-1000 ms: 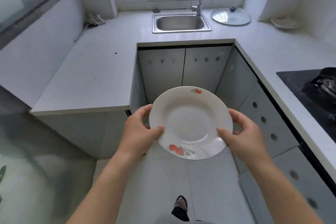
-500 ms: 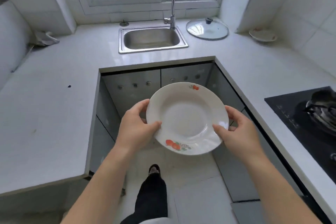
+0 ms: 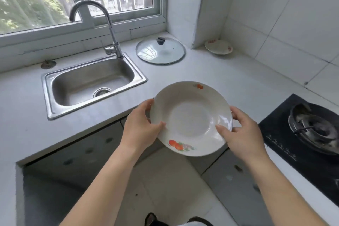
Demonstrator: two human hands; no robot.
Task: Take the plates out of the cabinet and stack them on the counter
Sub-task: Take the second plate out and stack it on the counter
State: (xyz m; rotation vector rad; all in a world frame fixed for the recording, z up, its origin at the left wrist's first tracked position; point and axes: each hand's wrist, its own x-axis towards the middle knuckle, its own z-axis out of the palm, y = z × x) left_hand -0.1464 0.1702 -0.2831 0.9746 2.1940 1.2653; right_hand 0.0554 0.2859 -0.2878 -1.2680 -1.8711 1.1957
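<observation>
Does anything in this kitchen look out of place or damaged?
Nothing looks broken or spilled. The only slightly odd thing is a glass pot lid lying flat on the counter with no pot under it. The plate held by the left hand and right hand looks intact.

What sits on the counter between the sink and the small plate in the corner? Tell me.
A glass pot lid with a dark knob lies flat there, on the counter, right of the sink and left of the small plate. The head view shows it.
</observation>
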